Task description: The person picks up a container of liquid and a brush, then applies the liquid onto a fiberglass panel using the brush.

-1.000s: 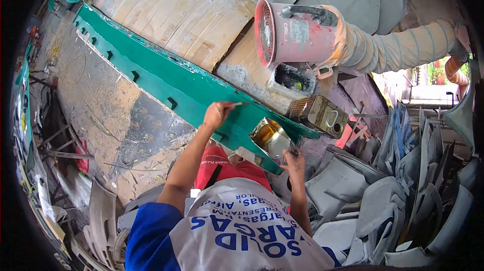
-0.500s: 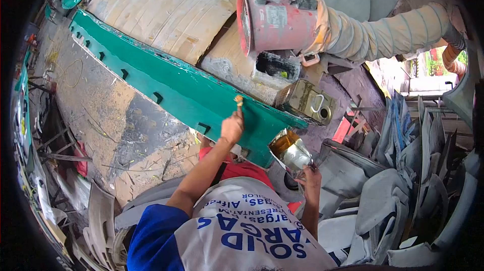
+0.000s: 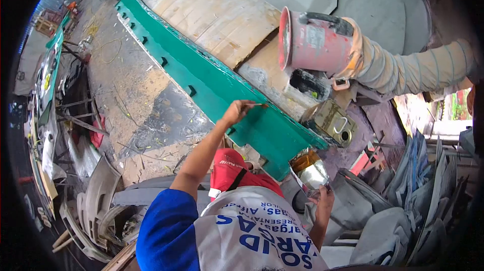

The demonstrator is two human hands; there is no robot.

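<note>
My left hand is closed around the handle of a small paintbrush, its tip pointing right over a long green moulded panel. The brush tip is at or just above the glossy green surface; I cannot tell if it touches. Low on the right, my right hand grips the near side of a cut-open metal tin. Amber liquid shows inside the tin, which is tilted beside the panel's near right end. Part of that hand's fingers is hidden behind the tin.
A pink portable blower with a beige flexible duct stands beyond the panel. Near it is a dirty rectangular metal can. Grey moulded pieces are piled at right. Debris covers the floor at left.
My view has shifted, so the scene sits further right and lower. In my left hand the brush has swung from pointing away to pointing right. My right hand still holds the tin.
</note>
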